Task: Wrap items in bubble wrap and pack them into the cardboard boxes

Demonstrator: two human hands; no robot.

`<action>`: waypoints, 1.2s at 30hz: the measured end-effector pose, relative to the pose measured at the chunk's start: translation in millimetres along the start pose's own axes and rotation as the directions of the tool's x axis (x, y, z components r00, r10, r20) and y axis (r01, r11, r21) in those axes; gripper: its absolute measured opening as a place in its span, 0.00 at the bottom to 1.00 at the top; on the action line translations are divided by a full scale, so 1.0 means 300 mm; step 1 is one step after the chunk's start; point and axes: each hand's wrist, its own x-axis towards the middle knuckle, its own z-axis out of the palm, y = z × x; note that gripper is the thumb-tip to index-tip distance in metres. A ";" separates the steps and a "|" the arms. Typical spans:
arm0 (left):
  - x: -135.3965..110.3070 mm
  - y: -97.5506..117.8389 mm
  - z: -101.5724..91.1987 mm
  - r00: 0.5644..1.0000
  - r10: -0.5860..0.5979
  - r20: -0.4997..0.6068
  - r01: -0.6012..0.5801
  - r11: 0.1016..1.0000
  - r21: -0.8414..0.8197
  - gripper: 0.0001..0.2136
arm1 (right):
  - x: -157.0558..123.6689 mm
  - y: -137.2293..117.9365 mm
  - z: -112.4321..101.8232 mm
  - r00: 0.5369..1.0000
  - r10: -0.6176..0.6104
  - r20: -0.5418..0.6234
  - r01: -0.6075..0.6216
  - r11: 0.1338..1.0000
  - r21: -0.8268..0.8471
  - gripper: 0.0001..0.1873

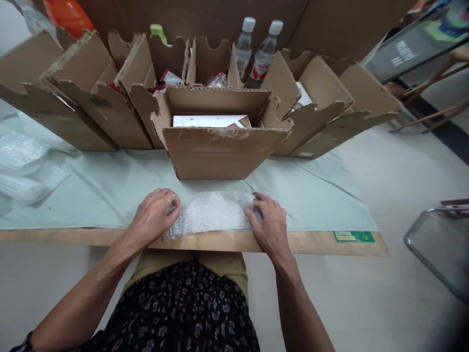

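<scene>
A clear sheet of bubble wrap point(212, 212) lies at the table's front edge, between my two hands. My left hand point(157, 211) pinches its left end, fingers curled and closed. At the opposite end, my right hand point(269, 220) grips the wrap's right edge between thumb and fingers. Just beyond the wrap stands an open cardboard box point(223, 154) with a white carton point(205, 121) inside. Whether anything lies under or inside the wrap cannot be made out.
Several open cardboard bins point(88, 110) line the back of the table. Two clear bottles point(262, 61) rise behind the middle. More bubble wrap point(25, 166) lies at the left on the pale green cloth point(110, 181). A metal-framed seat point(421, 234) stands at the right.
</scene>
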 end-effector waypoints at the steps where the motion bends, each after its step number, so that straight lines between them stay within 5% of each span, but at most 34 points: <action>1: -0.013 0.004 -0.012 0.999 -0.038 0.020 0.039 0.999 -0.020 0.04 | 0.001 -0.007 -0.008 1.000 0.004 0.003 -0.005 0.999 0.036 0.11; 6: -0.096 0.037 -0.073 0.971 -0.209 0.119 0.237 0.917 -0.320 0.10 | 0.058 -0.039 -0.067 0.997 0.061 -0.039 -0.055 0.989 0.138 0.08; 10: -0.157 0.094 -0.071 0.926 -0.211 0.312 0.364 0.717 -0.595 0.27 | 0.166 -0.076 -0.060 0.998 -0.011 -0.063 0.017 0.995 0.100 0.10; 13: -0.196 0.118 -0.042 0.872 -0.193 0.449 0.473 0.564 -0.676 0.31 | 0.193 -0.103 -0.058 0.995 -0.065 -0.082 0.072 0.994 0.081 0.17; 16: -0.223 0.116 -0.021 0.826 -0.224 0.517 0.558 0.451 -0.697 0.23 | 0.111 -0.123 -0.110 0.975 -0.222 0.027 0.214 0.960 0.179 0.24; 18: -0.230 0.110 -0.019 0.799 -0.226 0.557 0.600 0.337 -0.725 0.20 | 0.012 -0.140 -0.158 0.917 -0.352 0.189 0.290 0.911 0.294 0.31; 20: -0.225 0.106 -0.024 0.774 -0.182 0.606 0.632 0.187 -0.752 0.21 | -0.094 -0.170 -0.181 0.847 -0.435 0.307 0.313 0.874 0.373 0.43; 22: -0.211 0.108 -0.027 0.765 -0.113 0.633 0.643 0.089 -0.761 0.25 | -0.185 -0.214 -0.160 0.836 -0.448 0.318 0.309 0.862 0.402 0.48; 24: -0.194 0.117 -0.027 0.784 -0.095 0.614 0.621 0.131 -0.773 0.26 | -0.244 -0.262 -0.096 0.906 -0.364 0.215 0.257 0.878 0.404 0.42; 27: -0.167 0.136 -0.017 0.847 -0.183 0.499 0.521 0.471 -0.712 0.22 | -0.260 -0.310 0.017 0.995 -0.099 -0.018 0.098 0.916 0.389 0.29; 29: -0.149 0.147 -0.010 0.910 -0.208 0.360 0.393 0.712 -0.581 0.13 | -0.236 -0.318 0.065 0.995 -0.006 -0.100 0.041 0.936 0.349 0.25; 31: -0.131 0.152 -0.004 0.950 -0.180 0.255 0.279 0.853 -0.441 0.10 | -0.204 -0.309 0.079 0.992 -0.008 -0.128 0.044 0.958 0.283 0.23; 36: -0.085 0.148 0.011 0.946 -0.213 0.244 0.256 0.954 -0.158 0.12 | -0.183 -0.283 0.018 0.962 -0.057 -0.266 0.107 0.978 0.177 0.26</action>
